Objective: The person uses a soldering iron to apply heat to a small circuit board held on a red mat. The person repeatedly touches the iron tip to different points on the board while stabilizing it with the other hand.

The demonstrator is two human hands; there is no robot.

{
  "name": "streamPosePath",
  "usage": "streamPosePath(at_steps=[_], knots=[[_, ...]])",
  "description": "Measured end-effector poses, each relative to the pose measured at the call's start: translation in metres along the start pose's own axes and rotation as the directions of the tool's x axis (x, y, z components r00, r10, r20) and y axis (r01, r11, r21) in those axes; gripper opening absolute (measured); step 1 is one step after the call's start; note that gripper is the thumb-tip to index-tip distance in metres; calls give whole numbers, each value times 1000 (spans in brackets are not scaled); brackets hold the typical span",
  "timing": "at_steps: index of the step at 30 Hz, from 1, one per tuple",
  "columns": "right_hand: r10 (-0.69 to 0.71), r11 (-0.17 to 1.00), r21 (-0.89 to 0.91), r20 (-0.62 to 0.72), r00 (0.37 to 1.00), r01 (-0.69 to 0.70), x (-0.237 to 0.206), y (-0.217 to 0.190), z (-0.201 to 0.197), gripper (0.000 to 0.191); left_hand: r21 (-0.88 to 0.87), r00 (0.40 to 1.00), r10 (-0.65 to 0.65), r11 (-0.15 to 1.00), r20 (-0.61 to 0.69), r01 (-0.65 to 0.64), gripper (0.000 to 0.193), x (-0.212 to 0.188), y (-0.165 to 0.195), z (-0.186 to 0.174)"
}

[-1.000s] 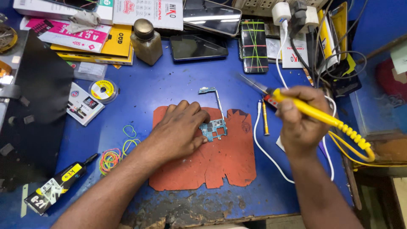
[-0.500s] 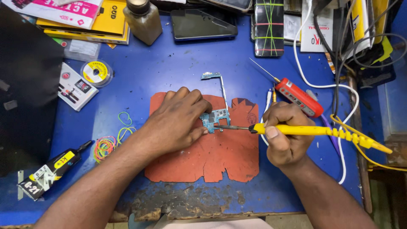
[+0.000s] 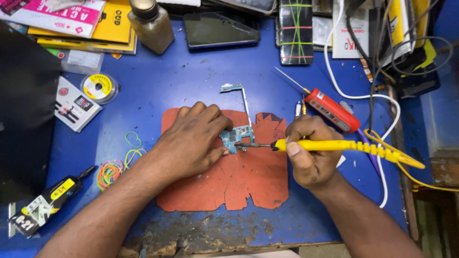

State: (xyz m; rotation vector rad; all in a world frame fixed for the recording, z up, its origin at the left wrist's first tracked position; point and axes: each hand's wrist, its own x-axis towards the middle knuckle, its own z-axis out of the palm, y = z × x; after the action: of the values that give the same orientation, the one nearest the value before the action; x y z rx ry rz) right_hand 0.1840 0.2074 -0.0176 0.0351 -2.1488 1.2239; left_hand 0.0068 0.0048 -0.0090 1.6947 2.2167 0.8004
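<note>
1. Circuit board [image 3: 235, 137] lies on the orange mat [image 3: 229, 184] at the middle of the blue table [image 3: 191, 76], pinned under the left hand [image 3: 191, 141], whose fingers press together on the board's left edge.
2. Right hand [image 3: 310, 152] has its fingers clamped round a yellow soldering iron [image 3: 334, 145]; the dark tip now meets the board's right side.
3. One second back the iron was held high over the table's right part, tip pointing away; half a second back it had swung level toward the board. Now tip and board appear to touch, so the work on the board looks under way.
4. Left hand has barely shifted across the three pictures and keeps the board steady.
5. Red tool [image 3: 332, 110] with a thin probe lies just beyond the right hand; rubber bands [image 3: 112, 169] lie left of the mat, a solder reel [image 3: 98, 87] further up.
6. Exact contact point is too small to make out, and the left fingers cover part of the board.
7. Iron's cable runs off the right edge; the table's top row of phones and boxes is cut off.
</note>
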Motion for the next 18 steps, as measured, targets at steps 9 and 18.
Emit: streamPosePath(at_steps=[9,18], knots=[[21,1000,-19,6,1000,-21,0,-1,1,17,12,1000,-1,1000,8,1,49,1,1,-1],[19,1000,1,10,1000,-19,-1,0,1,16,8,1000,-19,1000,24,19,46,-1,2,-1]])
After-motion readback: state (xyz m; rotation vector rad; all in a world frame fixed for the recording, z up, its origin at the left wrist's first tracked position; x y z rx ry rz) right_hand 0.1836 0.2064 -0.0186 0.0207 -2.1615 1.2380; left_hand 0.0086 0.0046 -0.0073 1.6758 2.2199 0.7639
